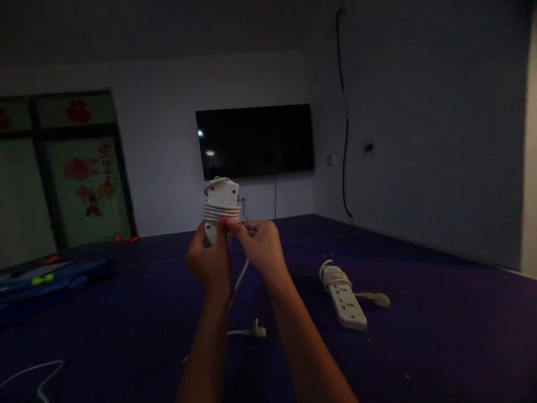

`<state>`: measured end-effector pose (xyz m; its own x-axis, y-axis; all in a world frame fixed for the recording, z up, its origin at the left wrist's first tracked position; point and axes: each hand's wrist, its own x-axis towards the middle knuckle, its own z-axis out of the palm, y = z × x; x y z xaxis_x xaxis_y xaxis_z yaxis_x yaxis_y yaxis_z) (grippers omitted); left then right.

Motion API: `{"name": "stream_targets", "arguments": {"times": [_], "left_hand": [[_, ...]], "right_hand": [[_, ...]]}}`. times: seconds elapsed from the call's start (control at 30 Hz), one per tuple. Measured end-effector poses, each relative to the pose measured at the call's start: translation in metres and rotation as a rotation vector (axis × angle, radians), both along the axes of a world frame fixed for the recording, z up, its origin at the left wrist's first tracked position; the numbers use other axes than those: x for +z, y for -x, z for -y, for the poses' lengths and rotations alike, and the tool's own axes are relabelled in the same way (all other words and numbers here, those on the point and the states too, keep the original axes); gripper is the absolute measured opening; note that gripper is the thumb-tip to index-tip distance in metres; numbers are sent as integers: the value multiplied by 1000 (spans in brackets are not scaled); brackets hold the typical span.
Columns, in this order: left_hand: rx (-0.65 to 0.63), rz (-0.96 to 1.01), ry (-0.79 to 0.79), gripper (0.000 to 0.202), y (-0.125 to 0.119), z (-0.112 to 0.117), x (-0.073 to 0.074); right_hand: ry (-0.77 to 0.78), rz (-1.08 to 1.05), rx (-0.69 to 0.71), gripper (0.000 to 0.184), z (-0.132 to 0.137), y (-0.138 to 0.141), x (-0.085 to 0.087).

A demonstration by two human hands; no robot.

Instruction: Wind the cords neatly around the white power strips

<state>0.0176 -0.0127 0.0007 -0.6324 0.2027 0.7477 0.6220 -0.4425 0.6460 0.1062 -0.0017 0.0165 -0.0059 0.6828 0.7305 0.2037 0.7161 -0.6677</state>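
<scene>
Holding cord (221,211) around power strip (224,193)

Held power strip (224,194) is showing smooth plastic; TV screen (255,140) is reflecting, glossy; back wall (165,151) is looking matt.

A broad, dark purple surface (138,352) carries a white power strip (347,308) with its cord (335,277) wound around one end, a plug (260,331) near the front, and, leftward, blue cloth (59,284) and a loose white cable (39,366).
</scene>
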Motion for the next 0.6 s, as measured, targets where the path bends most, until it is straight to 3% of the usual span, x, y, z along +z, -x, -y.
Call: {"name": "stream_targets", "arguments": {"times": [0.13,0.33,0.53,0.6], "left_hand": [[-63,-14,15,47,4,0,1],[-275,29,-15,50,13,-5,5],[-729,235,-40,31,11,-4,11],[-909,332,-7,36,12,-3,12]], "right_hand": [[-18,-48,6,57,-4,1,-2],[-29,-113,-25,56,-8,0,-2],[-20,-210,21,54,-12,-10,-1],[13,-250,63,52,-12,-15,1]]}}
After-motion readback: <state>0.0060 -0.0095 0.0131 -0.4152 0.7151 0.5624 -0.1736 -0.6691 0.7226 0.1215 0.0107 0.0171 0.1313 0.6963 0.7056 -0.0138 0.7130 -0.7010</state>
